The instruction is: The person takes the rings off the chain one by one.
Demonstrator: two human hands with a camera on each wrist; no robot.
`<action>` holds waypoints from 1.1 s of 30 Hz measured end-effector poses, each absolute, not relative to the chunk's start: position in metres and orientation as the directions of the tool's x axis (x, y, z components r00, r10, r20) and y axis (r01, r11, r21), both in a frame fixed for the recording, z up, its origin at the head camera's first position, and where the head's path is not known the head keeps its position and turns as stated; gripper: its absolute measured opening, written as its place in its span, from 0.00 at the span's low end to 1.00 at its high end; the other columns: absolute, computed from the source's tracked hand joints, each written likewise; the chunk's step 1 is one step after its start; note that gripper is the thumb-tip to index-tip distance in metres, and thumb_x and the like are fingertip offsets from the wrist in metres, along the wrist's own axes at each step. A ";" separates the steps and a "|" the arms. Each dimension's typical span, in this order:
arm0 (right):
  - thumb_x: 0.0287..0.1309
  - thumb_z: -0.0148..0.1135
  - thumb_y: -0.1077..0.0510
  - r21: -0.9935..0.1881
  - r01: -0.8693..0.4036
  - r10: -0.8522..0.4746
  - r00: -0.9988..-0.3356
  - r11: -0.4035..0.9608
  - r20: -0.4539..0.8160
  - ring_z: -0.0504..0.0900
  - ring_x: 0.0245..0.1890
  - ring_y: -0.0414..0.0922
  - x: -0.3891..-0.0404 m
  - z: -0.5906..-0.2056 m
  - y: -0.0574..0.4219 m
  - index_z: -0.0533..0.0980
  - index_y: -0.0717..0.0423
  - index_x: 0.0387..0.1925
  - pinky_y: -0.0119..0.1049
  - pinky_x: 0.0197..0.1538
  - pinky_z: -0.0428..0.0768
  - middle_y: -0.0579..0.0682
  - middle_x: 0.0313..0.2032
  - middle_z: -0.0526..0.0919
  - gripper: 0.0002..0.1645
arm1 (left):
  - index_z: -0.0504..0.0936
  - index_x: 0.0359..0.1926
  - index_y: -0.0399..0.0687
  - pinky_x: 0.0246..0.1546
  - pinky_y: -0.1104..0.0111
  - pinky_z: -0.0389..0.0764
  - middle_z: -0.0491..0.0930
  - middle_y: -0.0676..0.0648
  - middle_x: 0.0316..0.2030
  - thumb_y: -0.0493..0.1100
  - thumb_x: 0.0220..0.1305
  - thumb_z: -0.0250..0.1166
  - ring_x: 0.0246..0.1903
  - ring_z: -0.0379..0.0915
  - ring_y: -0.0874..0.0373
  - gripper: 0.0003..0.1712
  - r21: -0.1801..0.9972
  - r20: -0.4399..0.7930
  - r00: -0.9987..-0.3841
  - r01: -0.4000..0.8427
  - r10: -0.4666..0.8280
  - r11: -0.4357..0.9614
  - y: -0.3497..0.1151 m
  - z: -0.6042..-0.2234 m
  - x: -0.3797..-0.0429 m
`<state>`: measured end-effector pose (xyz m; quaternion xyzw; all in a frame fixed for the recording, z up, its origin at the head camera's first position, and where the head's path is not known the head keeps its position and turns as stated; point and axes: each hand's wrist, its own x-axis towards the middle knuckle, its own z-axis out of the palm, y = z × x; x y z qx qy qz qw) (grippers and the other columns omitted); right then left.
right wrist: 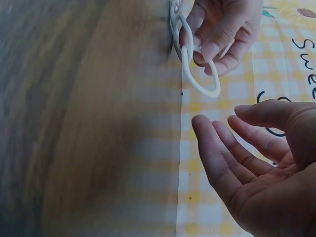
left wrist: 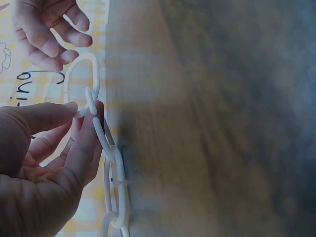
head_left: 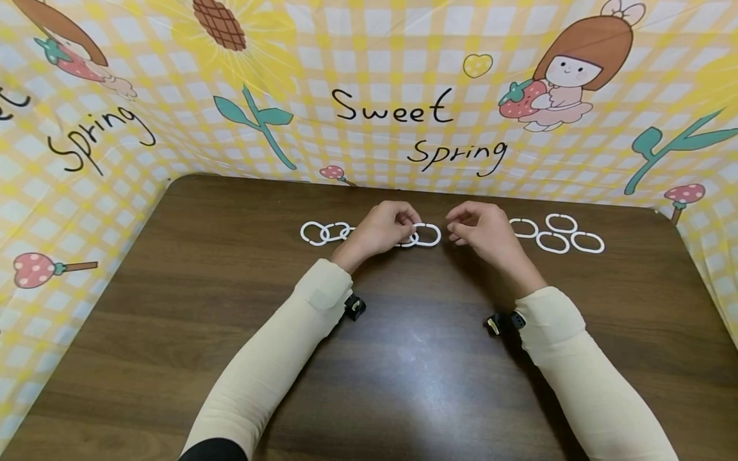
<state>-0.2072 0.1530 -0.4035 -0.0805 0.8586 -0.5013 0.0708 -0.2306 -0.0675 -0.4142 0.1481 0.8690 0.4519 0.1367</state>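
A chain of white oval plastic links (head_left: 314,234) runs left to right near the back of the table, partly hidden behind my left hand. My left hand (head_left: 387,227) pinches one link of it between thumb and fingers. Beyond that grip, the chain's end link (head_left: 436,235) sticks out to the right; in the right wrist view this end link (right wrist: 201,89) hangs from the pinched one. Just right of it is my right hand (head_left: 481,227), fingers loosely bent, thumb apart from the fingertips and nothing between them.
Several loose white links (head_left: 552,242) lie on the brown wooden table (head_left: 415,358), right of my right hand. Behind the table's back edge rises a yellow checked cloth (head_left: 380,57) with printed figures, which also covers the left and right sides.
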 end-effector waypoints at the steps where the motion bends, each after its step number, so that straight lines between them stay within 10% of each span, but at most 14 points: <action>1: 0.67 0.62 0.69 -0.876 -0.063 -0.212 -0.976 0.479 -0.046 0.89 0.33 0.45 -0.208 -0.405 0.151 0.81 0.72 0.48 0.30 0.37 0.88 0.69 0.43 0.87 0.11 | 0.86 0.45 0.36 0.32 0.75 0.75 0.80 0.47 0.32 0.32 0.70 0.62 0.30 0.75 0.61 0.07 0.828 -0.103 -0.919 0.133 0.381 0.545 -0.068 -0.414 -0.230; 33: 0.66 0.57 0.75 -0.960 0.053 -0.170 -0.980 0.276 -0.103 0.85 0.29 0.39 -0.206 -0.417 0.124 0.79 0.77 0.46 0.34 0.39 0.89 0.61 0.34 0.82 0.10 | 0.84 0.43 0.38 0.33 0.74 0.78 0.79 0.46 0.33 0.32 0.72 0.61 0.31 0.77 0.60 0.06 0.864 -0.114 -0.926 0.086 0.361 0.495 -0.068 -0.412 -0.229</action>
